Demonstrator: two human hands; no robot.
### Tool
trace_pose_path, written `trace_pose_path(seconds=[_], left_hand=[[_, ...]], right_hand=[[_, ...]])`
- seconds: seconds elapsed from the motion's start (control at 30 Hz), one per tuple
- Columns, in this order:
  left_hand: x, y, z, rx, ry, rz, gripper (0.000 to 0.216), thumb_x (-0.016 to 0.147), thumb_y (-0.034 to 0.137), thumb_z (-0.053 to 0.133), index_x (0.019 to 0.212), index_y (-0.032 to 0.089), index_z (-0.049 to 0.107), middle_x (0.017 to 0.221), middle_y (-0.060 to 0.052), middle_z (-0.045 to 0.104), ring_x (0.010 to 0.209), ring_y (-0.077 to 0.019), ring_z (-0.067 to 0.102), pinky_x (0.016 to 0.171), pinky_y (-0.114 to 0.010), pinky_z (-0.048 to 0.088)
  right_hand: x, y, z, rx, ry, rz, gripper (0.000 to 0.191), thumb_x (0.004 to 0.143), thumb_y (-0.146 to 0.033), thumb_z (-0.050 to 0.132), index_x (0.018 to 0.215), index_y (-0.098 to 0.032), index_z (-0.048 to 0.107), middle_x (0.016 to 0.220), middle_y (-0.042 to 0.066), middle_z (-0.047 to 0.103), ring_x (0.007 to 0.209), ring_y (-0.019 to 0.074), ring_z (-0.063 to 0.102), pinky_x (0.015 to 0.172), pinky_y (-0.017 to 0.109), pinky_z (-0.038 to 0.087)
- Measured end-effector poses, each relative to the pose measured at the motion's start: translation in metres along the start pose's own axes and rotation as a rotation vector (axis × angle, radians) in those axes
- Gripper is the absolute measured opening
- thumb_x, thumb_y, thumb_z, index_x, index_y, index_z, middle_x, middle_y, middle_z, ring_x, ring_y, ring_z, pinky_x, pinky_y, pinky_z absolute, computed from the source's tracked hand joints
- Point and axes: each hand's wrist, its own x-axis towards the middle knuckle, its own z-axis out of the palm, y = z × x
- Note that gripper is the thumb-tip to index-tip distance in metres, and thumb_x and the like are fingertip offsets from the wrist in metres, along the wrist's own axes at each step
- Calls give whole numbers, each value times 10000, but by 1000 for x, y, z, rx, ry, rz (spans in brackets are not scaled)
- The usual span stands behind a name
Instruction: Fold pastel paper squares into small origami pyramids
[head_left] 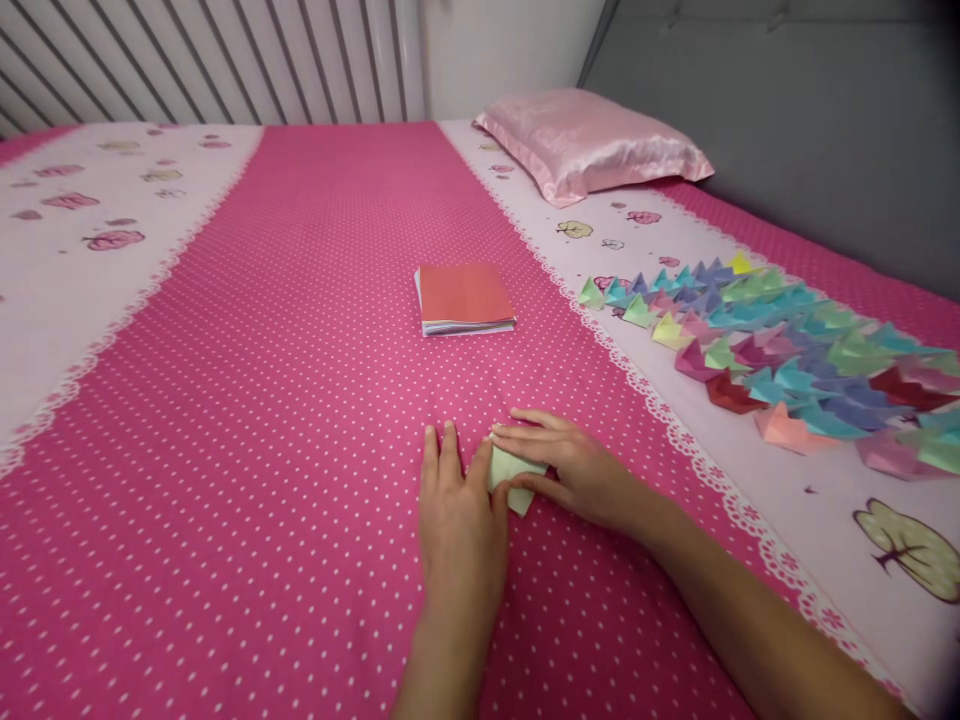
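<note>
A small piece of pale green folded paper (pixel 516 468) lies on the pink bedspread, partly hidden under my fingers. My left hand (pixel 463 520) is at its left edge, thumb and index finger closed on the paper, the other fingers stretched forward on the cloth. From the right, my right hand (pixel 574 465) reaches over the paper, its fingers along the far edge and its thumb on the near part. Farther ahead sits a stack of square paper (pixel 465 293) with an orange-red sheet on top.
Rows of folded paper boats (pixel 795 350) in many colours stand on the right. A pink satin pillow (pixel 592 145) rests at the back right, by a grey padded headboard (pixel 787 130). Behind the bed is a white slatted radiator (pixel 225 60). Dotted bedspread (pixel 225 450) spreads to the left.
</note>
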Motion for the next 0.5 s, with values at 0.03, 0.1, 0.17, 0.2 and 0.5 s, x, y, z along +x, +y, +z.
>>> trace_pose_path(seconds=[0.03, 0.1, 0.17, 0.2, 0.5], left_hand=[[0, 0, 2, 40, -18, 6, 437, 835, 237, 506, 1263, 154, 532, 1441, -183, 335, 1355, -357, 190, 1047, -513, 311], [-2, 0, 4, 117, -50, 26, 475, 864, 245, 458, 1330, 157, 450, 1460, -184, 290, 1360, -355, 154, 1057, -529, 277], [-4, 1, 6, 176, -78, 48, 492, 890, 236, 389, 1376, 162, 373, 1474, -176, 252, 1362, -338, 143, 1072, -529, 244], [-6, 1, 6, 196, -91, 57, 499, 897, 231, 359, 1391, 167, 340, 1480, -168, 235, 1363, -329, 134, 1078, -526, 231], [-8, 3, 0, 296, -191, 48, 573, 851, 213, 335, 1414, 129, 267, 1494, -152, 158, 1367, -323, 84, 1095, -524, 169]], right_hand=[[-1, -1, 1, -34, -33, 6, 494, 894, -423, 461, 1332, -197, 449, 1350, 47, 502, 1330, 248, 310, 1063, 438, 325], [-3, -3, 4, -90, -97, 24, 544, 918, -437, 391, 1398, -189, 334, 1441, 50, 372, 1376, 257, 198, 1086, 464, 279], [-5, -5, 6, -130, -136, 39, 571, 936, -440, 326, 1433, -172, 241, 1495, 63, 250, 1393, 256, 122, 1104, 472, 235], [-6, -7, 7, -144, -146, 42, 574, 942, -436, 300, 1441, -166, 209, 1508, 68, 207, 1398, 252, 91, 1113, 472, 213], [-11, -16, 8, -196, -188, 56, 668, 912, -435, 340, 1455, -115, 119, 1527, 93, 78, 1401, 244, 10, 1142, 450, 102]])
